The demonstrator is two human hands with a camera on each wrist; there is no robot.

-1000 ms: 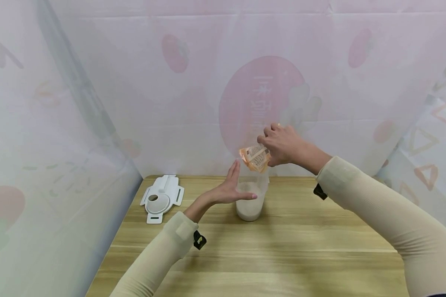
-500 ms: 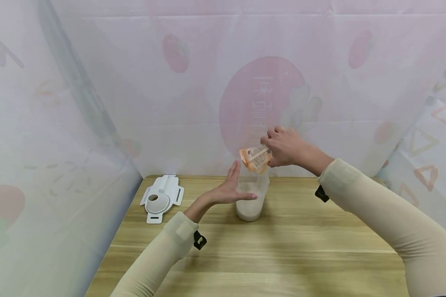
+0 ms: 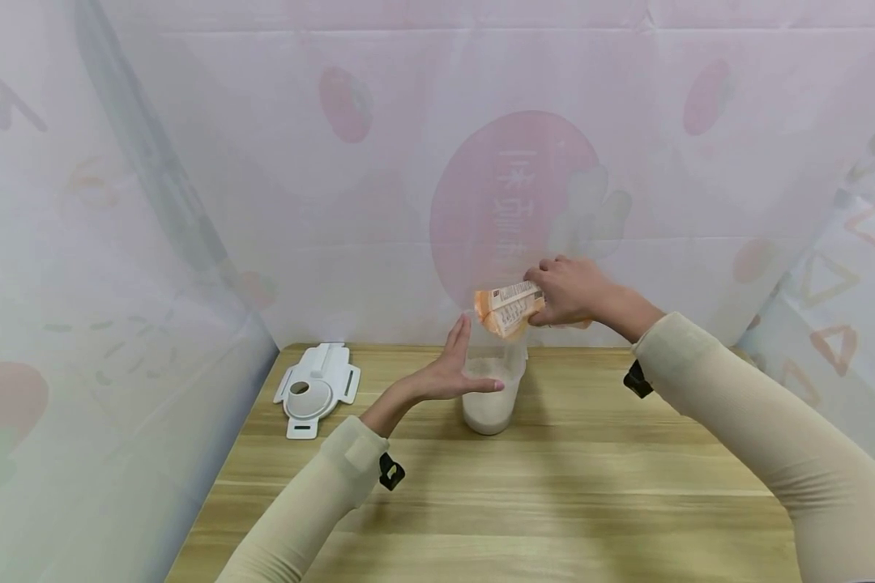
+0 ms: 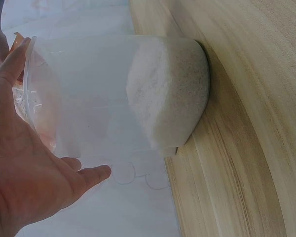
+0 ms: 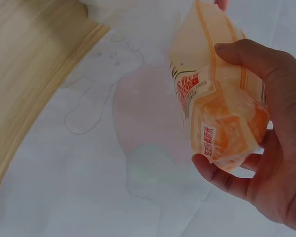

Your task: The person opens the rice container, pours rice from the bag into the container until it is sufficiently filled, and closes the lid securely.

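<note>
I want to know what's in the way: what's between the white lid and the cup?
In the head view, only the left hand lies between the lid and the cup, with bare table below.

Bright, even, diffuse light through pale curtains. Soft faint shadows on table [image 3: 554, 502]. Head view washed out, bent at edges. Wrist views sharp; left hand [image 4: 19, 168] close, slightly soft.

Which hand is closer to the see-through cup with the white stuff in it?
Left. The left hand rests open against the side of the cup. The right hand is up above the cup, gripping an orange packet.
</note>
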